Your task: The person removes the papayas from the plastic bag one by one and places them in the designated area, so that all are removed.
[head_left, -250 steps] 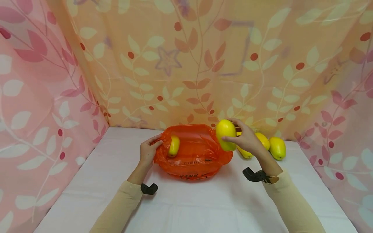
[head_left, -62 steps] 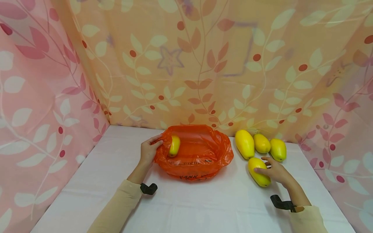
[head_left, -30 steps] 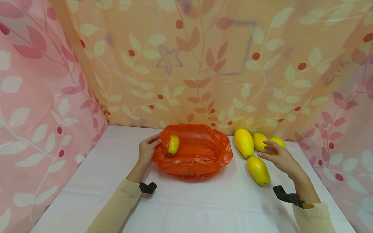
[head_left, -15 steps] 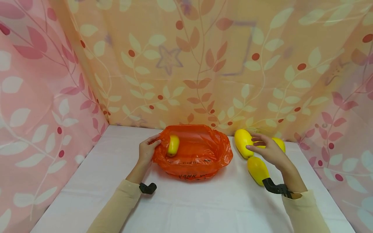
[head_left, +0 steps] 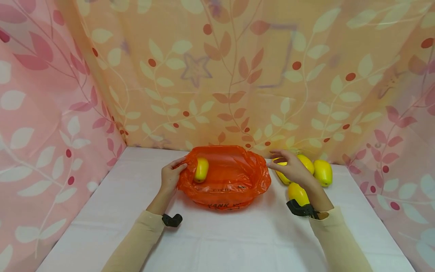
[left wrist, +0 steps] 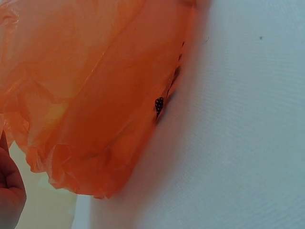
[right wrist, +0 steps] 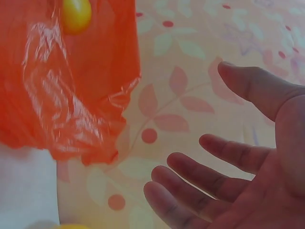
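An orange-red plastic bag point(head_left: 224, 198) lies with its mouth spread wide in the head view, one yellow mango point(head_left: 202, 170) inside at the left. My left hand point(head_left: 171, 175) pinches the bag's left rim between thumb and fingers. Over the mangoes to the right hovers my right hand point(head_left: 292, 168), holding nothing, fingertips near the bag's right rim. The right wrist view shows its fingers point(right wrist: 209, 186) spread and loosely bent, apart from the bag. Beneath and behind this hand lie a partly hidden mango point(head_left: 282, 175), another mango point(head_left: 306, 163) and a front mango point(head_left: 298, 192).
A further mango point(head_left: 323, 173) rests at the right end of the group. White cloth point(head_left: 221, 241) covers the table. A floral curtain point(head_left: 231, 75) stands close behind the bag, with pink floral curtains on both sides.
Earlier my right hand held a mango beside the bag, then set it on the table in front of the others. It has since let go and moved left; my left hand stays on the rim.
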A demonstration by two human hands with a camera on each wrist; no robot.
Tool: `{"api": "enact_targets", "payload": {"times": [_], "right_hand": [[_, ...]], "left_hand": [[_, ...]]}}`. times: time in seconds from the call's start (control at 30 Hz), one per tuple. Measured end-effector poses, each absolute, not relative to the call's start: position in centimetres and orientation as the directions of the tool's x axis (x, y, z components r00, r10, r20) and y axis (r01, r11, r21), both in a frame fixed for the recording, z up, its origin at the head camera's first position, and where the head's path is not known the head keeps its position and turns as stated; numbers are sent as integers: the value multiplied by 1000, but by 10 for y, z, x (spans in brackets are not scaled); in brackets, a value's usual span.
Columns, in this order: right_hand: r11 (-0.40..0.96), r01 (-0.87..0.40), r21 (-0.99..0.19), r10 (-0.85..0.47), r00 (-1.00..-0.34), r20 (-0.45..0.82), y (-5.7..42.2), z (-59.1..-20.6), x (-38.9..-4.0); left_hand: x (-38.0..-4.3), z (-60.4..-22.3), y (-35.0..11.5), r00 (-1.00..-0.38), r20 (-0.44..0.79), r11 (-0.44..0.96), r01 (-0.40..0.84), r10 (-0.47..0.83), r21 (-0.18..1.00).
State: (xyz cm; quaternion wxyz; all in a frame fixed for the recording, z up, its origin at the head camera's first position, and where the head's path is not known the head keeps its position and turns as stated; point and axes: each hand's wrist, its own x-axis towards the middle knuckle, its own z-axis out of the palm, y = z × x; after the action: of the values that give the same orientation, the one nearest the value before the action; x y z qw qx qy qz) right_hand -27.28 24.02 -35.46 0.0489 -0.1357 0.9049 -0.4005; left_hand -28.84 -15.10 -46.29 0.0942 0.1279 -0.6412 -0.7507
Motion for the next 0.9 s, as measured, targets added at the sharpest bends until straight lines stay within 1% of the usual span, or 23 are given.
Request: {"api": "enact_targets", "payload": {"times": [0.1,0.4,0.67,0.9], "right_hand": [[640,-218,-737,-301,-954,20,229,-355,-276],[575,-226,-786,-358,-934,7,195,-357,-288],[569,-291,-769,-423,-906,30,168,-359,-297],[599,-291,-746,-448,-894,-11,143,-365,-306]], "left_hand": [[-289,-463,-151,-950,-73,-161,-25,-304,987],[-289,-463,-151,-949,-81,-158,-33,-304,987],[-289,-462,-151,-949,-83,-152,-38,-304,988],[-290,-463,-150,-943,-67,-145,-21,-325,989]]}}
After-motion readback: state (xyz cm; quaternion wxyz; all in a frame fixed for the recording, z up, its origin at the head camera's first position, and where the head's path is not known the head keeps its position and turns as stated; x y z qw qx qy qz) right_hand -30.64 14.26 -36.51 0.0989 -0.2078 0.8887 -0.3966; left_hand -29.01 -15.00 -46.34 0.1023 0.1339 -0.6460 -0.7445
